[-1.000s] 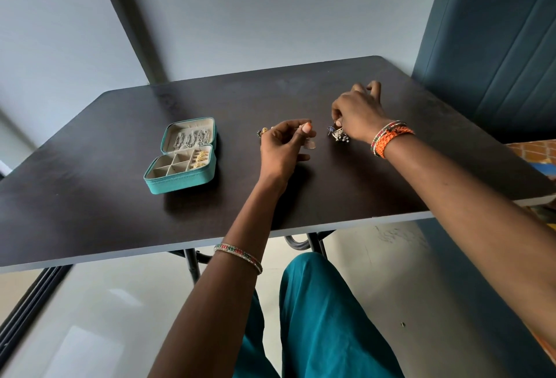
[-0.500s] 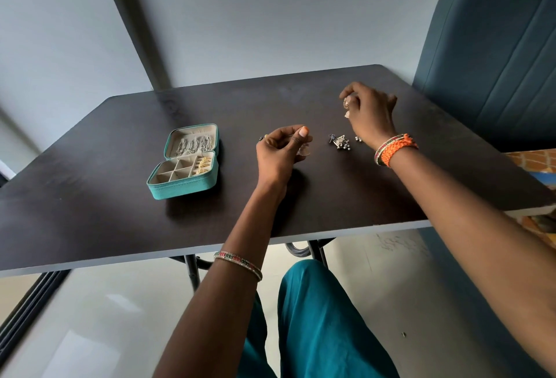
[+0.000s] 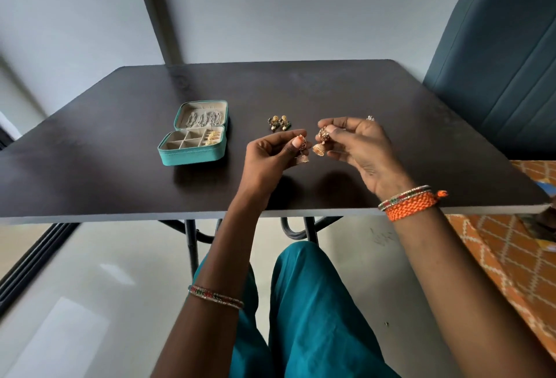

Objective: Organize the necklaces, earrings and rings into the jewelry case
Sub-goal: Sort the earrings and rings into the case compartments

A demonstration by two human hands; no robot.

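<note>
Both hands raised over the dark desk (image 3: 120, 143), near the middle front. Left hand (image 3: 272, 156) pinches a gold jhumka earring (image 3: 301, 153) between thumb and forefinger, the bell part hanging below the fingers; grip closed on it. Right hand (image 3: 361, 149) pinches a second, matching jhumka earring (image 3: 320, 143) at its top stud, bell dangling; remaining fingers loosely spread. The two earrings are close together, not touching, both off the desk.

Teal jewelry case (image 3: 192, 152) lies open on the desk, left of the hands. Its lid (image 3: 202, 115) stands tilted back with silver chains lying across the lining. Base has a grid of small compartments; gold pieces sit in the right-hand compartments, exact type too small to tell.

A pair of small dark-and-gold stud earrings (image 3: 279, 123) lies on the desk between case and hands, just beyond the left hand. A small silvery item (image 3: 370, 118) peeks out behind the right hand, unclear what it is.

Bangles on both wrists, orange woven band (image 3: 410, 206) on the right. Blue chair (image 3: 496, 61) at far right.
</note>
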